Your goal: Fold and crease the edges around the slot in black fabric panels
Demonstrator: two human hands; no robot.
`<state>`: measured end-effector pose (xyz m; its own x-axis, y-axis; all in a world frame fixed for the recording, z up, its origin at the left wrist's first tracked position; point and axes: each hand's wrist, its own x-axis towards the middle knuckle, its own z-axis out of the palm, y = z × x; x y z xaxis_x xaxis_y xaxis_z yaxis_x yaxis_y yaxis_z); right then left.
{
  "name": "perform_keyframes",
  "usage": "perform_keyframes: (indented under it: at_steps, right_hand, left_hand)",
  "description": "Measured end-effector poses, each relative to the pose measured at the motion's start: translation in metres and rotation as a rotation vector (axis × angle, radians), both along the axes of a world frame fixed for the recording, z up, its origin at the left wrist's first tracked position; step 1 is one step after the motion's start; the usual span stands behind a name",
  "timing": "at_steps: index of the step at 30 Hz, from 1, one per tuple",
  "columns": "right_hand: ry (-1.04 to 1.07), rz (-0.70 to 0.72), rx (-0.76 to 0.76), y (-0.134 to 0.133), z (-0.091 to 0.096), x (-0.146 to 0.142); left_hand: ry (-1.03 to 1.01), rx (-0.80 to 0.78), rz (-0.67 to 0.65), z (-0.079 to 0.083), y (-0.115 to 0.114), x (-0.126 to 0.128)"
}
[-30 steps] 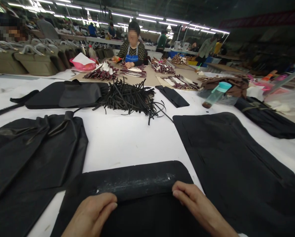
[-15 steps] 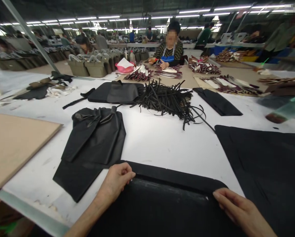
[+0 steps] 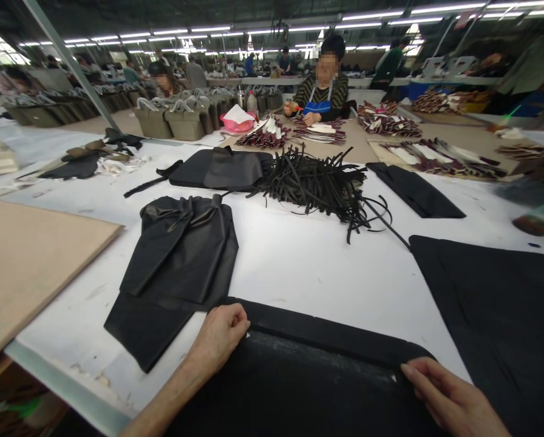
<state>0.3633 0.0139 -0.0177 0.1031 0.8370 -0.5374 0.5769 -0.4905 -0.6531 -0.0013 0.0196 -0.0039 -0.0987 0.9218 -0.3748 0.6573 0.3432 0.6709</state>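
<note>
A black panel (image 3: pixel 308 376) with a folded-over top edge lies in front of me on the white table (image 3: pixel 299 261). My left hand (image 3: pixel 217 334) pinches the fold at its left corner, fingers curled closed. At the fold's right corner my right hand (image 3: pixel 449 400) presses down on the edge, its fingers closed on it. A dull glue streak runs along the panel just under the fold.
A pile of black leather pieces (image 3: pixel 176 267) lies left. A large black sheet (image 3: pixel 495 315) lies right. Black strips (image 3: pixel 317 182) are heaped in the middle. A brown board (image 3: pixel 30 255) sits far left. A person (image 3: pixel 322 85) works across the table.
The view swung left a second ago, bringing the brown board into sight. Both hands moved outward along the fold to its two corners and have hardly shifted since.
</note>
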Motion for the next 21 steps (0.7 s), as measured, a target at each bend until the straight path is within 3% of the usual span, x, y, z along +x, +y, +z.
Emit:
perform_keyframes:
  at_steps: [11,17,21]
  right_hand:
    - [0.024,0.006,0.023,0.001,-0.009,0.004]
    - [0.046,0.0,0.044,0.003,0.002,-0.002]
    - [0.02,0.014,0.097,0.004,0.004,-0.004]
  left_hand:
    - [0.126,0.003,-0.073,0.001,0.0,0.0]
    - [0.233,0.007,-0.142,-0.002,0.0,0.001]
    - [0.348,0.006,-0.187,0.004,-0.002,0.003]
